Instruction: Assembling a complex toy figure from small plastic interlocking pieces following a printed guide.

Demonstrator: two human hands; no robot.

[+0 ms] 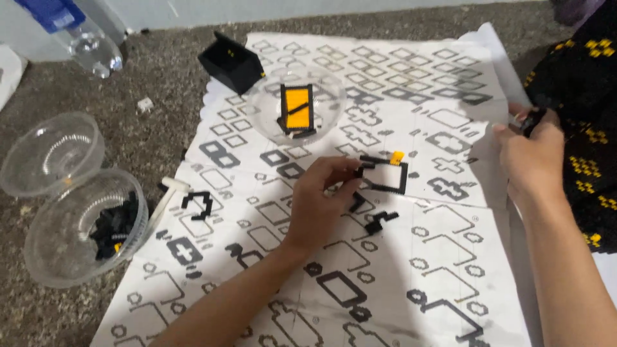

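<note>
Spread over grey carpet: a large white instruction sheet (pixel 385 257) printed with black brick outlines. Off the sheet's left edge, two clear plastic bowls (pixel 77 225), the nearer holding black pieces. On the sheet's upper part, a clear dome (pixel 297 106) over a black-and-orange build. Near the sheet's middle, left hand (pixel 321 199), fingers pinched shut on the left side of a black brick frame (pixel 385 175) with one yellow brick on top. At the sheet's right edge, right hand (pixel 533 157) curled closed around a small black piece (pixel 532 121). Below the frame, loose black pieces (pixel 376 222).
</note>
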